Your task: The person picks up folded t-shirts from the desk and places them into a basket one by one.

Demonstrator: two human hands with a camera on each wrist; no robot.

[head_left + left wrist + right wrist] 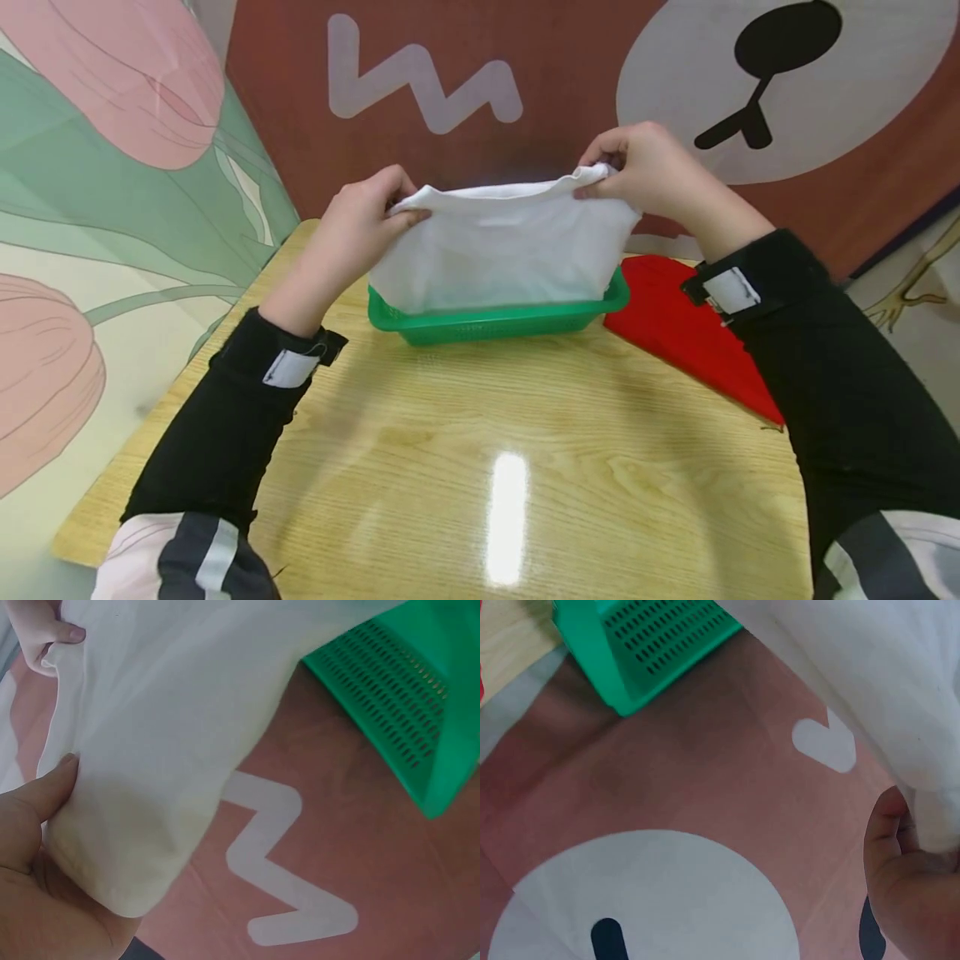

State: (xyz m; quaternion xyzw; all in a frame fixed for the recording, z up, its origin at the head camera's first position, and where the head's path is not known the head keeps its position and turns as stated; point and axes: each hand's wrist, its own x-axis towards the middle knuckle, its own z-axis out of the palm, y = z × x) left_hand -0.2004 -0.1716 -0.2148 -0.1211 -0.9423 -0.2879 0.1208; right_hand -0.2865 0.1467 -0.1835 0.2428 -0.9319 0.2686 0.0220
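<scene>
Above the green basket [495,321] on the counter [465,467], left hand [360,221] and right hand [652,171] pinch a white cloth [502,250] by its top corners, its lower part inside the basket, not yet lifted clear

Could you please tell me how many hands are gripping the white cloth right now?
2. The left hand pinches the white cloth at its upper left corner, and the right hand pinches its upper right corner, above the green basket.

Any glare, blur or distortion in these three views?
Head: bright glare streak on the table, wide-angle bending at the edges. Left wrist: the cloth close and soft, the basket sharper. Right wrist: thumb blurred, cloth washed out.
</scene>
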